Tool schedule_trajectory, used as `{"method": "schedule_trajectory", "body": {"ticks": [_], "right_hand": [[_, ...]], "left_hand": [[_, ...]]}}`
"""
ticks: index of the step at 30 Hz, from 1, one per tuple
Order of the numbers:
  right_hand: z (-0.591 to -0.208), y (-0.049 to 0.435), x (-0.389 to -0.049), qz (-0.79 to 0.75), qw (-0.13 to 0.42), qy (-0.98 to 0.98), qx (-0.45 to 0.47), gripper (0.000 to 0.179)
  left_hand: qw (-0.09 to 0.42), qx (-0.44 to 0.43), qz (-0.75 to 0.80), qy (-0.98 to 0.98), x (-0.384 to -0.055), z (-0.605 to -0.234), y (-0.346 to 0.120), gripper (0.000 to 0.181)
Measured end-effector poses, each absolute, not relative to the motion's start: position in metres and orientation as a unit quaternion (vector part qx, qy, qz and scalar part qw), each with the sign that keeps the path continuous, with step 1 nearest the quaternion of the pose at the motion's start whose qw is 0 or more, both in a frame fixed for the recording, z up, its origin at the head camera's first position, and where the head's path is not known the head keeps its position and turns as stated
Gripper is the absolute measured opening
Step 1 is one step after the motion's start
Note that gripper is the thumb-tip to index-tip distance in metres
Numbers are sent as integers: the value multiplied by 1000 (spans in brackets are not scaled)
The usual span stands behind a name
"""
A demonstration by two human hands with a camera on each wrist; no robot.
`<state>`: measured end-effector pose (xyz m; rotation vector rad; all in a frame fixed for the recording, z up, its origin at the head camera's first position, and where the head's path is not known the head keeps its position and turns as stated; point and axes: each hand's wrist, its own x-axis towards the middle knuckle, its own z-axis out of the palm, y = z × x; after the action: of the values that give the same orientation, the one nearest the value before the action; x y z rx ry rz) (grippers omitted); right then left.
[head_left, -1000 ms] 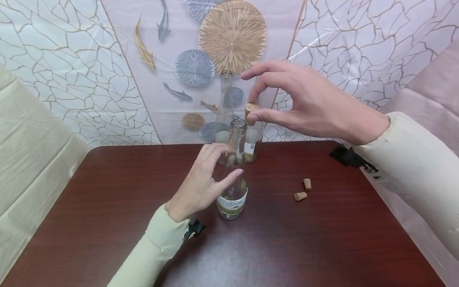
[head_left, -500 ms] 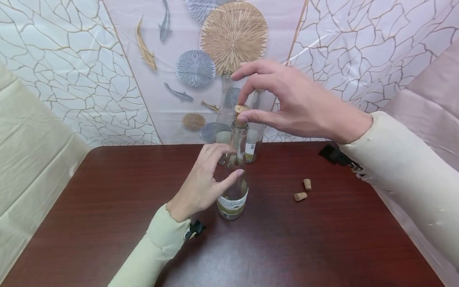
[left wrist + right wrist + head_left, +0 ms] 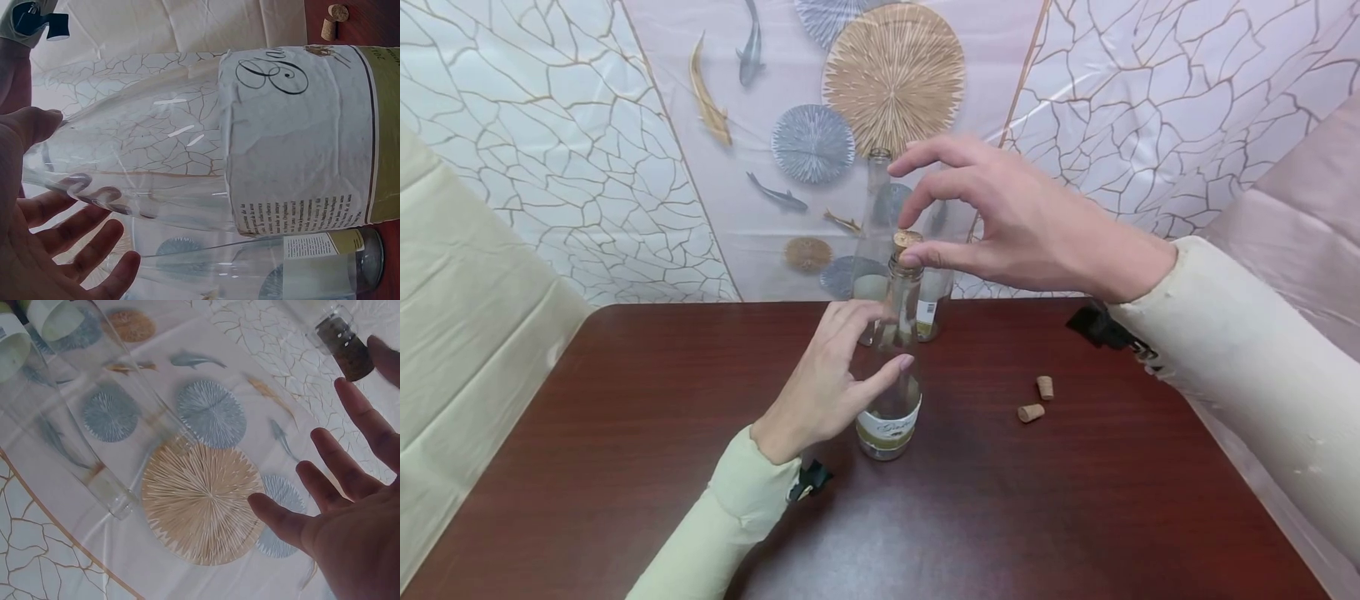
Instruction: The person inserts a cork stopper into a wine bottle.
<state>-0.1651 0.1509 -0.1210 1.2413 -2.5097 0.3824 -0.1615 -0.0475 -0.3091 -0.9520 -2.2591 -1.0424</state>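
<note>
A clear glass bottle (image 3: 891, 392) with a white and gold label stands upright on the table. My left hand (image 3: 820, 379) curls its thumb and fingers round the bottle's upper body; the left wrist view shows this hand (image 3: 56, 206) at the bottle's shoulder. A cork (image 3: 907, 240) sits partly in the bottle's mouth, its upper part standing out above the rim. My right hand (image 3: 1022, 217) pinches that cork between thumb and index finger, with the other fingers spread. In the right wrist view the cork (image 3: 350, 353) shows through the glass neck, with thumb and index fingertip at its top.
Two more corks (image 3: 1045, 387) (image 3: 1031, 412) lie on the dark red table (image 3: 1000, 517) to the right. Behind the held bottle stand two more clear bottles (image 3: 871, 233) (image 3: 928, 310), partly hidden by it and the right hand. A patterned cloth (image 3: 625, 150) hangs behind the table.
My right hand has carried the cork left to the bottle's mouth and then lowered it into the neck. The left hand and the bottle have stayed in place.
</note>
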Motion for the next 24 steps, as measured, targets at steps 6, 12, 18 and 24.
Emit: {"method": "schedule_trajectory", "body": {"ticks": [6, 12, 18, 24], "right_hand": [[-116, 150, -168, 129, 151, -871, 449, 16], [-109, 149, -168, 107, 129, -871, 462, 10], [-102, 149, -165, 88, 120, -876, 460, 6], [-101, 148, -163, 82, 119, -884, 445, 6]], "left_hand": [[238, -344, -377, -826, -161, -309, -49, 43], [239, -345, -375, -826, -161, -309, -49, 44], [238, -342, -374, -828, -161, -309, -48, 44], [241, -346, -373, -826, -161, -308, -48, 44]]}}
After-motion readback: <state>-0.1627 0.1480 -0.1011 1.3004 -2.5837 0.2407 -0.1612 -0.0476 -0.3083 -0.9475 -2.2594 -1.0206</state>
